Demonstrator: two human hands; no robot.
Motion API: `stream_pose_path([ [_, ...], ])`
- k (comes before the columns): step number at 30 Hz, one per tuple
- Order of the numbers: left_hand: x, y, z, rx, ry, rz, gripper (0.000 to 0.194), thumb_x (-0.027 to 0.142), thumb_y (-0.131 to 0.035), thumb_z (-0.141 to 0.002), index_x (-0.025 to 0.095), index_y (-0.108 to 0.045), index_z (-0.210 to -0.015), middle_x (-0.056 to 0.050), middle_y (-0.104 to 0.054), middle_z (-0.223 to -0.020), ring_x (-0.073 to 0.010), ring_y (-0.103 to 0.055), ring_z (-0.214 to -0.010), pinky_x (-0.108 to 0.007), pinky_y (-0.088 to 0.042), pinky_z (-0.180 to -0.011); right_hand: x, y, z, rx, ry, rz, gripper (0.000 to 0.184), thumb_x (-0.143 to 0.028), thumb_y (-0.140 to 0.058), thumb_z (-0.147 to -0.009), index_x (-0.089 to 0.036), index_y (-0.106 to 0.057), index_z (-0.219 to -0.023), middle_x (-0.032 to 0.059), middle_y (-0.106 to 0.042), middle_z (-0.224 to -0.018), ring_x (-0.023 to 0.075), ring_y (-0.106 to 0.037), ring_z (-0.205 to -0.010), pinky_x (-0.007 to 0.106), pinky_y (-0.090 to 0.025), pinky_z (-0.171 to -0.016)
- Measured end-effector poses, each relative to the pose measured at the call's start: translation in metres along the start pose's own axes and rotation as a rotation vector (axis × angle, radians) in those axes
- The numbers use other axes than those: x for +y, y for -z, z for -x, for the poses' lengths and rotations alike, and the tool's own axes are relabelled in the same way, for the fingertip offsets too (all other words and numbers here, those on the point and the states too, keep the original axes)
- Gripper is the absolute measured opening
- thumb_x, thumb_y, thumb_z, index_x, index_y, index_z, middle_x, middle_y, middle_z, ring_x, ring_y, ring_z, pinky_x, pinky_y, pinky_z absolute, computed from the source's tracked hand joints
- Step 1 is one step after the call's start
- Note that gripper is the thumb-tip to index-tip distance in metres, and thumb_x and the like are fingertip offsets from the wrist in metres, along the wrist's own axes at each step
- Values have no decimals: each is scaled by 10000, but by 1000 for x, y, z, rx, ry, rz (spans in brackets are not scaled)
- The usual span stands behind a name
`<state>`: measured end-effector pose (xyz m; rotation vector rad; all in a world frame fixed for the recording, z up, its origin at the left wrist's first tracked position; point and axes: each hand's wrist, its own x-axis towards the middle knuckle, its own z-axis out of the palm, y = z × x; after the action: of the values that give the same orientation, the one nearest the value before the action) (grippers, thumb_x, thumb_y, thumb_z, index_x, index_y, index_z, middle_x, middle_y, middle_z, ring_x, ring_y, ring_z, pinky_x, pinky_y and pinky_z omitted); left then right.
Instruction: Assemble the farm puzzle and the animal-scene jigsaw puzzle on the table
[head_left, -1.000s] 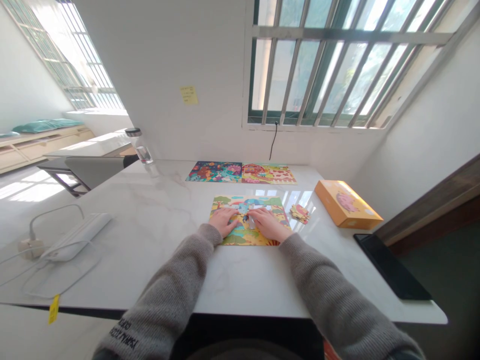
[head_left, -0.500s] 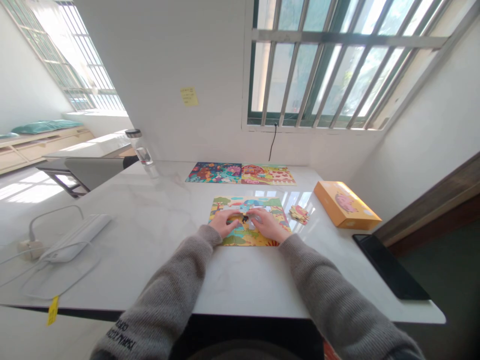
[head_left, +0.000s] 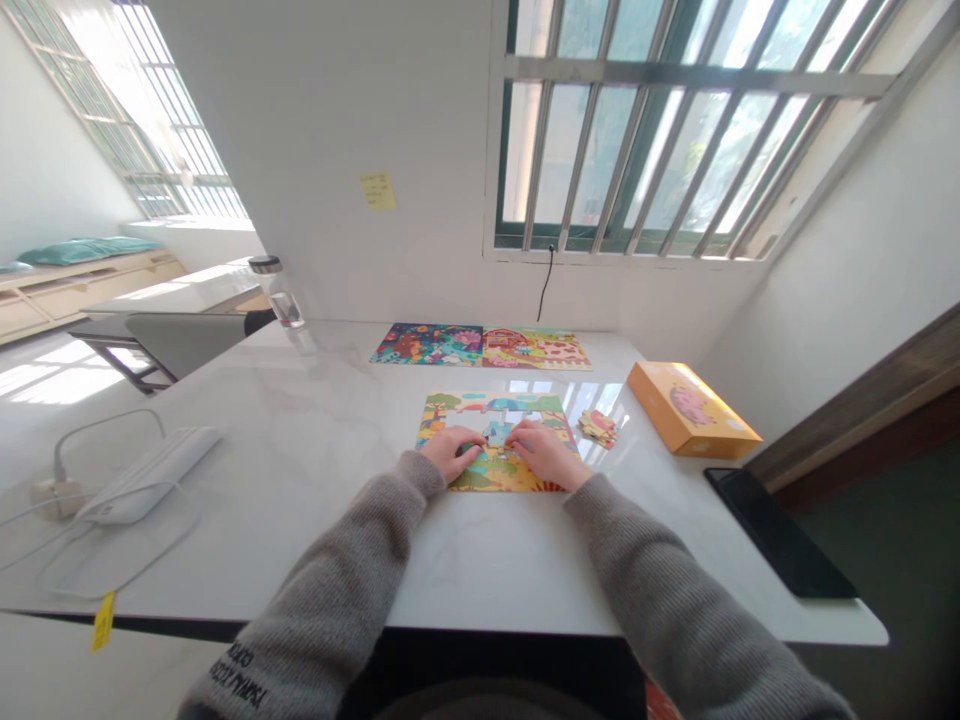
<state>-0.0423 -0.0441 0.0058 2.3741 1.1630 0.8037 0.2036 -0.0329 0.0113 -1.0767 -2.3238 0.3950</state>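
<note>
A colourful jigsaw puzzle [head_left: 517, 481] of trees and animals lies flat on the white table in front of me, with pale gaps in its middle. A light-blue puzzle piece [head_left: 496, 432] sits in the middle of it, between my hands. My left hand [head_left: 453, 453] has thumb and fingertips drawn together at the piece's left lower side. From the right, my right hand [head_left: 546, 453] pinches at its other lower side. The fingers cover part of the puzzle, so their exact grip is hard to see. A small pile of loose puzzle pieces [head_left: 598, 428] lies right of the puzzle.
Two picture sheets [head_left: 427, 345] lie by the wall. At the right are an orange box [head_left: 694, 410] and a black tablet-like slab [head_left: 780, 530]. A clear bottle [head_left: 281, 295] stands at the back left, and a white power strip [head_left: 157, 475] with cables lies at the left.
The hands have come down slightly toward me, with their fingers lower. The dark spot between them is gone from sight, and the light-blue piece now shows flat there.
</note>
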Motion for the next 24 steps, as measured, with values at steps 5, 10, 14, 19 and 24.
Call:
stream_pose_path([
  [5, -11, 5, -1, -22, -131, -91, 271, 259, -508, -920, 189, -766, -968, -80, -760, -1092, -230, -676, -1051, -394, -516, -997, 3, 2, 2, 7, 48, 34, 175, -131, -575, -903, -202, -725, -958, 86, -658, -1052, 222, -626, -1012, 367, -494, -956],
  [10, -39, 27, 7, 100, -12, -234, 270, 290, -520, -914, 194, -772, -919, -88, -762, -986, -254, -667, -988, -416, -518, -951, 14, 2, -1, -16, 38, 59, 291, -187, -641, -875, -191, -656, -1165, 125, -637, -1242, 263, -595, -1166, 425, -456, -1048],
  [14, -59, 38, 15, 146, 100, -292, 290, 323, -507, -913, 210, -775, -914, -82, -751, -978, -251, -649, -963, -400, -524, -913, 21, 4, -12, -100, 64, 101, 262, -251, -677, -876, -204, -676, -1133, 117, -655, -1258, 267, -592, -1196, 439, -411, -1094],
  [19, -62, 36, 16, 86, 122, -289, 312, 344, -487, -913, 210, -768, -931, -80, -738, -995, -247, -635, -971, -394, -517, -916, 18, 7, -17, -135, 94, 169, 283, -258, -678, -873, -198, -674, -1150, 114, -667, -1214, 250, -602, -1156, 393, -431, -1051],
  [24, -58, 34, 17, 102, 125, -277, 305, 342, -493, -908, 208, -762, -958, -83, -727, -996, -253, -621, -975, -408, -510, -927, 12, 16, -12, -98, 37, 236, 429, -239, -716, -803, -205, -645, -1225, 126, -667, -1207, 291, -586, -1143, 416, -446, -985],
])
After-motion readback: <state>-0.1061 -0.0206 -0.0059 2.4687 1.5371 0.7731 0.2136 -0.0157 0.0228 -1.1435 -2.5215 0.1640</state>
